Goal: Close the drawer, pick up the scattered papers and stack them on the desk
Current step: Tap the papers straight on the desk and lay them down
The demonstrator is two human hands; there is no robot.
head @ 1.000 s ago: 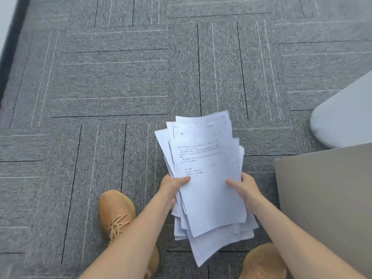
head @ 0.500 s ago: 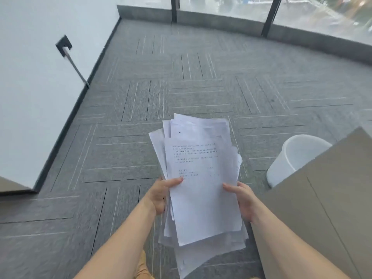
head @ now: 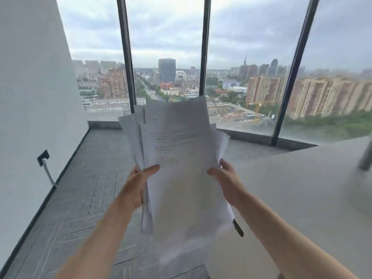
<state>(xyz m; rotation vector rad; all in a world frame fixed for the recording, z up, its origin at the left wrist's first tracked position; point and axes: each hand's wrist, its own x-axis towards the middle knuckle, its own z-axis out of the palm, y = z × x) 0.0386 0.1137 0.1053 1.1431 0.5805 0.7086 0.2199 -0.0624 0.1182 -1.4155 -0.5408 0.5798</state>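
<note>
Your left hand (head: 138, 188) grips the left edge of the papers (head: 181, 158), thumb laid across the front sheet and pointing right, the other fingers hidden behind the sheaf. Your right hand (head: 225, 176) clamps the right edge the same way, thumb on the front pointing left, one fingertip showing above it at the paper's side. Both forearms reach up and forward from the bottom of the view, bare, drawing in toward the sheaf, with the wrists roughly level with each other.

The papers are held up in the air in front of you, nearly upright and leaning a little away at the top, above the grey carpet (head: 96, 188) and just left of the desk (head: 302, 188). They are a loose, uneven bundle: several sheets fan out behind the front one at the upper left and at the right.

The front sheet carries a few short lines of dark print in its upper half and a couple more lower down, but motion blur makes none of it readable. No brand or label can be made out.

A small dark object (head: 238, 227) shows at the lower right edge of the sheaf; what it is cannot be told.

Behind the papers stands the window (head: 167, 47) with dark frames, and a white wall (head: 30, 97) runs along your left.
</note>
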